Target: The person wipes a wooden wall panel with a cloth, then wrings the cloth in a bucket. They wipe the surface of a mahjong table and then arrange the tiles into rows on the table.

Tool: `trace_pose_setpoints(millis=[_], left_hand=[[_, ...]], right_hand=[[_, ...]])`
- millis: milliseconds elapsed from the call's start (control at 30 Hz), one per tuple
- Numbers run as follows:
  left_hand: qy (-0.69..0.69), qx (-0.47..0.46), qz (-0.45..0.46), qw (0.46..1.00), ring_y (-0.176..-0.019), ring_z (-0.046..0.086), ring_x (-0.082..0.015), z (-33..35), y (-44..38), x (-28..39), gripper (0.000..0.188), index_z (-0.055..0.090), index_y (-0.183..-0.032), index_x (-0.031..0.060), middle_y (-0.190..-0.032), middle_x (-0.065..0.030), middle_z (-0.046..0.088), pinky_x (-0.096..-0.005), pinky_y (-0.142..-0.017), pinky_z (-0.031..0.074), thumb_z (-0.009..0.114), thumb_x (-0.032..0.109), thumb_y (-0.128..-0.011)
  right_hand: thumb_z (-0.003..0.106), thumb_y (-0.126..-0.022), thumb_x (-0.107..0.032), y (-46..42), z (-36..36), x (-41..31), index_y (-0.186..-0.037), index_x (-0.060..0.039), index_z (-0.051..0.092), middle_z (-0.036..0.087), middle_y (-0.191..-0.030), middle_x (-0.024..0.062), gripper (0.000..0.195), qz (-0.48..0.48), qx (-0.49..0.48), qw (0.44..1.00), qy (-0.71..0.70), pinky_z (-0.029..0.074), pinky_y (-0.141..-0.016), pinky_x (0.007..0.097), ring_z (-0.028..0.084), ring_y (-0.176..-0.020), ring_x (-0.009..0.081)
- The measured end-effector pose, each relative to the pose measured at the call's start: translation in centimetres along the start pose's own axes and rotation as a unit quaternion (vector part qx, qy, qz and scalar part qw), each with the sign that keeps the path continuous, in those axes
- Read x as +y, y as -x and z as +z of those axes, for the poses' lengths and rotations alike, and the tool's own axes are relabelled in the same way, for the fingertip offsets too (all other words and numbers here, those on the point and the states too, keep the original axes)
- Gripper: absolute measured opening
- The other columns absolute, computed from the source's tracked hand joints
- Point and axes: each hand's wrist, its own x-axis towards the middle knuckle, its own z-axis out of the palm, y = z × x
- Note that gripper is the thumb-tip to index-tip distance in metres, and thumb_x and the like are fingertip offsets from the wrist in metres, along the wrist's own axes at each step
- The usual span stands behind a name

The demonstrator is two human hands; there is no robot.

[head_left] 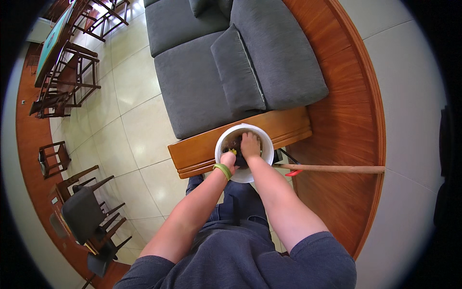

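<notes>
Both of my hands reach down into a white plastic bucket point(267, 141), which is close to the sofa's wooden armrest point(202, 144). My left hand point(228, 159), with a green band at the wrist, is in the near left part of the bucket, beside a small yellow thing point(233, 151) and something black. Further in and to the right, my right hand point(250, 145) rests on or in dark contents point(236, 144) that I cannot identify. Its fingertips are bent and partly hidden. Whether either hand grips anything does not show.
A grey cushioned sofa point(195, 79) stands beyond the armrest. To the right, a wooden pole point(332, 168) leans at the wood-panelled wall point(325, 195), near a red curved thing point(294, 173). Dark wooden chairs point(77, 76) and a grey chair point(81, 215) stand on the tiled floor at left.
</notes>
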Motion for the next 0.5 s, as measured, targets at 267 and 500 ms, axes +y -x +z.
trace_pose_setpoints(millis=[267, 500], left_hand=[[0.005, 0.014, 0.115, 0.993, -0.115, 0.057, -0.0296, 0.2, -3.1, -0.7, 0.042, 0.055, -0.128, 0.0108, -0.124, -0.0114, 0.063, -0.0558, -0.101, 0.039, 0.043, 0.038, -0.099], [0.124, -0.196, -0.047, 0.971, -0.078, 0.067, -0.0256, -0.2, -3.4, 0.1, 0.032, 0.063, -0.089, 0.009, -0.084, -0.0085, 0.068, -0.0411, -0.081, 0.054, 0.045, 0.034, -0.097]], right_hand=[[0.061, -0.091, -0.025, -0.4, -0.2, -0.4, -0.121, 0.0004, 0.063, 0.068, -0.112, 0.0141, 0.039, 0.234, -0.219, 0.751, -0.578, 0.053, -0.088, 0.0457, 0.066, -0.097, 0.0316], [0.069, -0.089, -0.034, 6.7, -7.9, -3.0, -0.096, -0.0068, 0.069, 0.07, -0.092, 0.0073, 0.028, 0.305, -0.196, 0.6, -0.714, 0.053, -0.076, 0.0355, 0.066, -0.079, 0.0204]])
